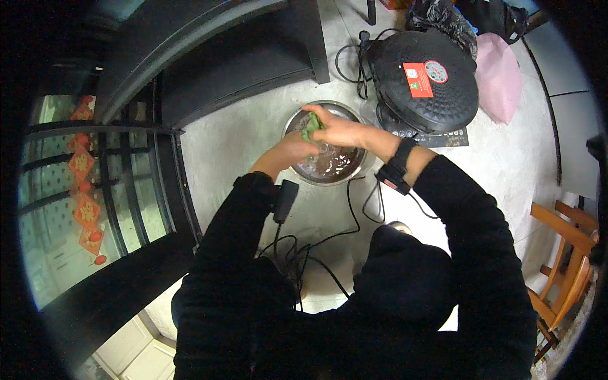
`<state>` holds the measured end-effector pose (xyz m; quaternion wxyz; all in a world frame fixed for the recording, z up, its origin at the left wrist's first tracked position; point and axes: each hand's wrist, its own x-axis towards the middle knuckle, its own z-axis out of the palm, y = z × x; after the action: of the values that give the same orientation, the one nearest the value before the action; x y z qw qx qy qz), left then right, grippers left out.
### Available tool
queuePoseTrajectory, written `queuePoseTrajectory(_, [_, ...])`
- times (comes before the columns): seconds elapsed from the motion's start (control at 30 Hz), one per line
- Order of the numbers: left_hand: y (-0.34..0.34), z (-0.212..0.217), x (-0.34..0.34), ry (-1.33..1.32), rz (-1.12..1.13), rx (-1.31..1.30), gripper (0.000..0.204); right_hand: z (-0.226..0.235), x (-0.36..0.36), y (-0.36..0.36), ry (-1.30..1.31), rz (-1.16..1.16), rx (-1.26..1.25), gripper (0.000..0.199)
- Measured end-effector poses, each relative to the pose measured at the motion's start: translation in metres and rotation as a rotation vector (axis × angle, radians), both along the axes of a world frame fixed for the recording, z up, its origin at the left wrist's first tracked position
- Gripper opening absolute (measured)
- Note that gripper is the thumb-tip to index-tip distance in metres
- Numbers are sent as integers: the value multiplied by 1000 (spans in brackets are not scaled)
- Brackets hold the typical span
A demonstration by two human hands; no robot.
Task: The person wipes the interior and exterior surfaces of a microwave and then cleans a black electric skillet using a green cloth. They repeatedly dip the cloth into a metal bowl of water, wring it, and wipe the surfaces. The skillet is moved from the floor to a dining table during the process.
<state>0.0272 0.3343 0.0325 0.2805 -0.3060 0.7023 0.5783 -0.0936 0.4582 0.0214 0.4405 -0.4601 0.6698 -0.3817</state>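
A round metal basin (pixel 326 183) with water in it stands on the floor in front of me, and bright light glints off the water. Over its left-middle part, both my hands close around a crumpled light-green piece (pixel 311 126); whether it is cloth or leaf I cannot make out. My left hand (pixel 292 149) reaches in from the lower left, fingers wrapped at the lower end of the green piece. From the right, my right hand (pixel 339 130) grips its upper part, thumb and fingers bent around it. The fingers partly hide the piece.
Right of the basin, a black round electric appliance (pixel 423 82) rests on a flat black hotplate (pixel 453 138). Cables (pixel 297 250) trail below the basin. A black cabinet (pixel 240 88) rises at upper left, a pink bag (pixel 498 79) upper right, a wooden chair (pixel 560 272) lower right.
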Motion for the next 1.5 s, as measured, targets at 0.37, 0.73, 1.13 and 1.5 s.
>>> queuePoseTrajectory(0.37, [-5, 44, -8, -80, -300, 99, 26, 43, 26, 0, 751, 211, 124, 41])
queuePoseTrajectory(0.73, [6, -7, -7, 164, -490, -672, 27, 42, 20, -15, 646, 238, 414, 23])
queuePoseTrajectory(1.13, [11, 10, 5, 296, -434, -840, 55, 7, 16, -4, -12, 148, 410, 57])
queuePoseTrajectory(1.5, [-30, 53, 8, 267, 375, 480, 50, 63, -17, 21, -399, -232, -74, 44])
